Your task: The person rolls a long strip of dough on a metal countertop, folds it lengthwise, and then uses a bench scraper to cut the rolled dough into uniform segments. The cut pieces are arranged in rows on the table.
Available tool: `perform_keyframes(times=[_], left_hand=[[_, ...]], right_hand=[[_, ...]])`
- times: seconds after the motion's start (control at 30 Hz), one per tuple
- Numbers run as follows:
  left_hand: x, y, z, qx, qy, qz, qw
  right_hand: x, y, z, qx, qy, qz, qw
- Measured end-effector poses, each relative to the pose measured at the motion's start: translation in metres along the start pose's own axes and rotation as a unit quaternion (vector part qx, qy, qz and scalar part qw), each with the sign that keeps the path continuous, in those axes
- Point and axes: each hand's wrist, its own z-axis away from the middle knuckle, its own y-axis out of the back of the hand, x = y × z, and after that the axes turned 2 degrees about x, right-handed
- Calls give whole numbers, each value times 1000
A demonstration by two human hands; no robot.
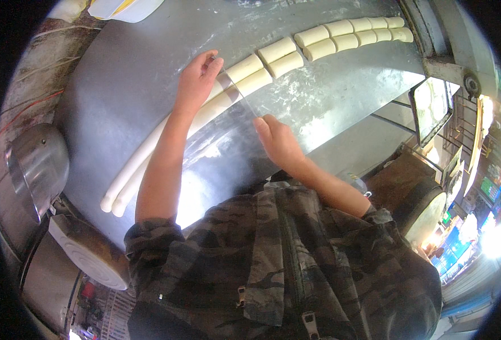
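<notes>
Two long dough ropes (216,104) lie side by side on the grey metal worktop (114,76), running from lower left to upper right. My left hand (199,78) grips the far end of a thin, straight blade or scraper (242,97) that crosses over both ropes. At the near end of the blade, the fingers of my right hand (278,140) close on it. Whether its edge touches the dough cannot be told. Beyond the blade, the ropes are parted into cut dough pieces (282,57), set in pairs, with several shorter ones (339,34) towards the upper right.
A steel bowl or pot (42,168) stands at the left, above a round wooden-looking board (91,253). White containers (127,8) are at the top left. A rack with a tray (431,110) stands off the worktop's right side. Flour marks the metal surface.
</notes>
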Motion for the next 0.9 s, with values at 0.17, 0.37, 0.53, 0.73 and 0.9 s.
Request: perform_keyframes(times=[0.17, 0.37, 0.53, 0.73, 0.9], left_hand=[[3, 0, 0, 12, -5, 11, 1000], [-6, 5, -12, -14, 16, -13, 1000], [-19, 1, -18, -10, 7, -18, 1000], [-1, 13, -13, 9, -32, -3, 999], [12, 60, 10, 20, -53, -21, 998]], right_hand=[[-2, -1, -2, 1, -2, 5, 1000], [-3, -8, -17, 6, -3, 31, 1000], [13, -30, -24, 37, 2, 21, 999], [-1, -21, -9, 48, 46, -20, 998], [-31, -35, 16, -4, -4, -21, 1000]])
